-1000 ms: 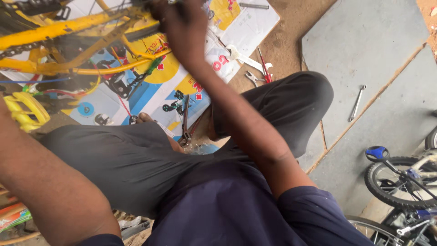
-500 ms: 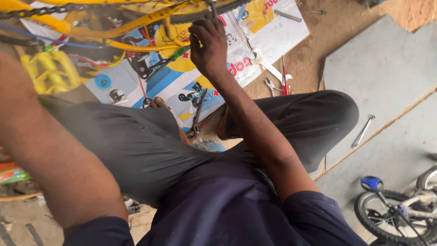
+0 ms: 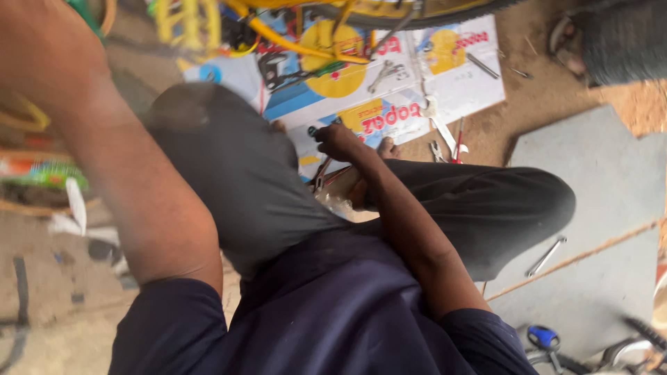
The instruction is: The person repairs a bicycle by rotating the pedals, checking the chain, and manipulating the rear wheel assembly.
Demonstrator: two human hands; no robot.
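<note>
Grip of right hand (image 3: 338, 141) curled over pliers (image 3: 321, 173), arm bent.

Bike frame (image 3: 292, 28) at twelve o'clock over printed cardboard (image 3: 445, 76), right hand (image 3: 337, 141) on the cardboard's near edge, loose wrenches (image 3: 445, 135) at one o'clock, spanner (image 3: 545, 257) on slab (image 3: 597, 201) at four o'clock

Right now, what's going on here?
A person sits on the ground beside a yellow bike frame. The right hand is down between the knees on a tool lying on printed cardboard; the grip itself is unclear. The left arm reaches up out of view, so that hand cannot be seen. Wrenches and a red-handled tool lie on the cardboard, and another wrench lies on a grey board.
</note>
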